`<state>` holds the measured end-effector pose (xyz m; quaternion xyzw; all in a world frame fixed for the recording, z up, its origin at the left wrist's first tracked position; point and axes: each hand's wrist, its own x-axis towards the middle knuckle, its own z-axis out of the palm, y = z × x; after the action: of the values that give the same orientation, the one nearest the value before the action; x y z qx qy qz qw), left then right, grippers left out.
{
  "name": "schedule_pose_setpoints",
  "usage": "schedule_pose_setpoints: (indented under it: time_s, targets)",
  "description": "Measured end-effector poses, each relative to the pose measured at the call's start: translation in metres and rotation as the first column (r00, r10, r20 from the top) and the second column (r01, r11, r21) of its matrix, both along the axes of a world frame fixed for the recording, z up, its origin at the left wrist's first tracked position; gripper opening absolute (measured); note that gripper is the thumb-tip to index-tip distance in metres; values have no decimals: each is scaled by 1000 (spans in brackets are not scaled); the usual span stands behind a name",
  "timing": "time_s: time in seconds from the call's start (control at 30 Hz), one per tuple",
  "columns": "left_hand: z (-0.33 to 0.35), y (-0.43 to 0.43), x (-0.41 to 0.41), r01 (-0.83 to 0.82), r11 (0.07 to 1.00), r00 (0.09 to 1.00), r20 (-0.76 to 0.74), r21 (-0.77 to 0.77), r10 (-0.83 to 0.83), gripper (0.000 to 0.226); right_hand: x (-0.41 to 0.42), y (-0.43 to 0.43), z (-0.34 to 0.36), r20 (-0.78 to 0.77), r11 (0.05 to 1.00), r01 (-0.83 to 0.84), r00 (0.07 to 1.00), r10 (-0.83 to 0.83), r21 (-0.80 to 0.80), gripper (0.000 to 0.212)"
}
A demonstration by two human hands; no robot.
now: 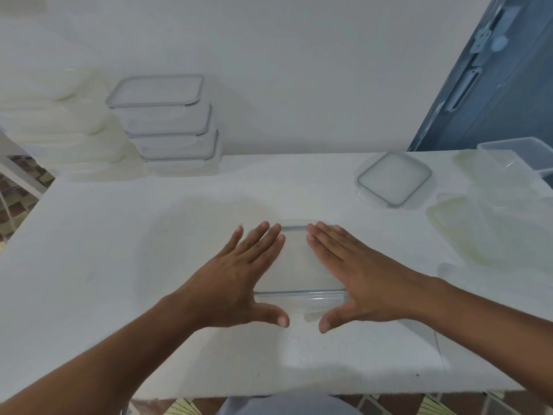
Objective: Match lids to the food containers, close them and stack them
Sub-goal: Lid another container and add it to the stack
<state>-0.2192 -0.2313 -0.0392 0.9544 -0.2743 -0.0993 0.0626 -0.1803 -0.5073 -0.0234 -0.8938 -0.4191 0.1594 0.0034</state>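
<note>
Head view: I see left grip (239,277) and right grip (359,274) flat, fingers straight, pressing lidded container (299,265) between them; stack (164,127) far ahead-left, left grip nearer.

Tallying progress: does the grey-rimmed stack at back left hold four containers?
No, the stack shows only three closed containers, one on top of another.

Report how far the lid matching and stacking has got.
Done: three lidded containers stand stacked at the back left. In hand: the left hand and right hand press flat on a lid over the centre container. Left: a loose square lid and open containers on the right, unmatched.
</note>
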Motion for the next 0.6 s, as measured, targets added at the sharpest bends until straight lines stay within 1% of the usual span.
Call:
schedule_pose_setpoints:
  time_s: [0.17, 0.27, 0.33, 0.43, 0.47, 0.5, 0.57, 0.6]
  targets:
    - [1, 1, 2, 22, 1000, 999, -27, 20, -22, 128, 0, 2, 2, -12, 1000, -8, 1000, 8, -5, 131]
    - [2, 0, 2, 25, 999, 999, -33, 26, -24, 127, 0, 2, 1, -21, 1000, -3, 1000, 4, 11, 130]
    - [3, 1, 3, 28, 999, 999, -42, 30, -27, 126, 2, 1, 3, -42, 1000, -13, 999, 13, -11, 130]
    - [3, 2, 4, 26, 1000, 998, -62, -4, -26, 119, 4, 1, 4, -66, 1000, -11, 998, 11, -5, 121]
    - [0, 2, 5, 23, 999, 999, -46, -40, -25, 115, 4, 1, 0, -33, 1000, -7, 999, 8, 27, 114]
    - [-4, 3, 5, 25, 997, 1000, -1, -79, -25, 111, 3, 2, -5, 46, 998, -13, 999, 10, 57, 107]
    - [-14, 4, 5, 22, 991, 997, 78, -136, -12, 106, 1, 3, -18, 170, 999, 0, 985, -9, 52, 98]
    - [-18, 4, 5, 17, 988, 996, 92, -156, -3, 105, 1, 3, -23, 197, 999, -3, 980, -8, 54, 97]
